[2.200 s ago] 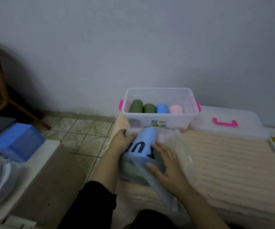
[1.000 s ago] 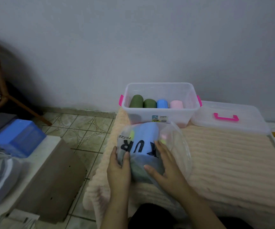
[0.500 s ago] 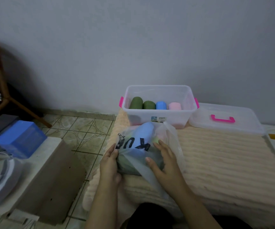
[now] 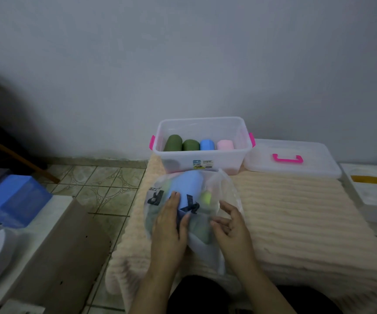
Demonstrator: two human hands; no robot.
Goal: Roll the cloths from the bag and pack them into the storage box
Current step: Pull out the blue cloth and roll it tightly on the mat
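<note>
The clear plastic bag (image 4: 223, 191) lies on the fluffy cream blanket (image 4: 296, 214), right in front of the storage box (image 4: 202, 162). The box is open, and four rolled cloths (image 4: 197, 145) sit in a row inside it: two green, one blue, one pink. Its lid (image 4: 294, 159) lies flat just beside it, on the right. The left hand (image 4: 168, 223) lies on the bag with the fingers mostly straight, pressing on a blue cloth (image 4: 188, 184) through the plastic. The right hand (image 4: 230, 223) is loose and holds nothing; its fingers are a little bent, close to the bag. I think the bag will be slippery and floppy, and very light. The cloths inside look soft and squishy, so they will bend and not break. A good place to take hold may be the loose edge of the bag near the person, to open it up, and then a corner of the blue cloth to pull it out. It is hard to see where the mouth of the bag is. I can see bits of green and yellow in the bag, but I cannot tell how many cloths there are. The black letters on the bag are crumpled and I cannot read them. The room is dim too.
</note>
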